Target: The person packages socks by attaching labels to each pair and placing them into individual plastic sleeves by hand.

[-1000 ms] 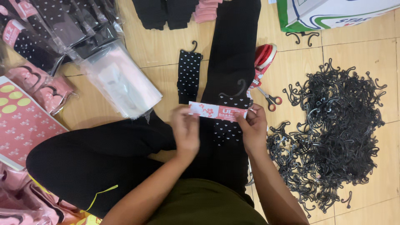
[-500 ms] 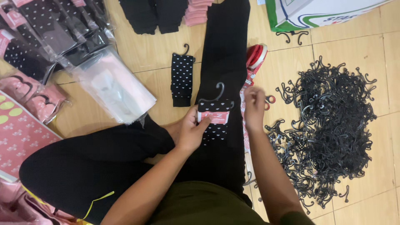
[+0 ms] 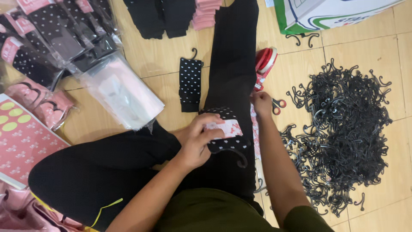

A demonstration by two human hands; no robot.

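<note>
On the person's lap, the left hand [image 3: 198, 141] grasps the dotted black sock pair [image 3: 225, 135] by its pink label so it stays flat, while the right hand [image 3: 262, 104] reaches, fingers curled, toward the pink labels [image 3: 255, 131] beside the leg.

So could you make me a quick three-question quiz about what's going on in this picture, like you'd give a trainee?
1. True or false: the left hand holds a black dotted sock pair with a pink paper band on the person's lap.
2. Where does the right hand reach?
A. into the pile of black hangers
B. to the floor beside the leg, near the scissors
C. to the clear plastic bag
3. Fill in: a finished sock pair with a hanger lies on the ____ floor.

Key: 1 true; 2 B; 3 wooden.
</note>
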